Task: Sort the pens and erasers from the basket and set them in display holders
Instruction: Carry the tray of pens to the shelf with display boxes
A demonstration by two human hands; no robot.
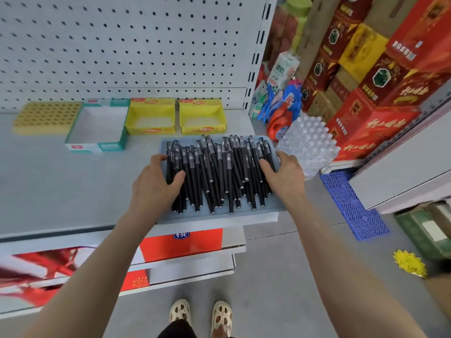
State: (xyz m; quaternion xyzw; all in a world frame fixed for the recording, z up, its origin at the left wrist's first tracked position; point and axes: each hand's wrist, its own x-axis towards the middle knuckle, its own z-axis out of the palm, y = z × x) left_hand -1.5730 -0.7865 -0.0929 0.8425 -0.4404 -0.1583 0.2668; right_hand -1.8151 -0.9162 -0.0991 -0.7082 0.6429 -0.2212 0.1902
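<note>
Viewing from the head: black pens [219, 172] lie heaped in a blue basket [219, 217] on the shelf [73, 186]. The left hand [156, 184] and right hand [286, 172] clasp the heap's opposite sides with curled fingers; holders [151, 130] stand behind.

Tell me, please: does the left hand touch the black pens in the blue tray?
Touching. The head view shows the left hand with its thumb lying across the black pens at the pile's left edge, no gap between them.

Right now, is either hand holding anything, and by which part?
Left hand grips the loose pile of black capped pens at its left edge, thumb on top. Right hand lies on the pile's right edge; whether it grips cannot be told.
</note>
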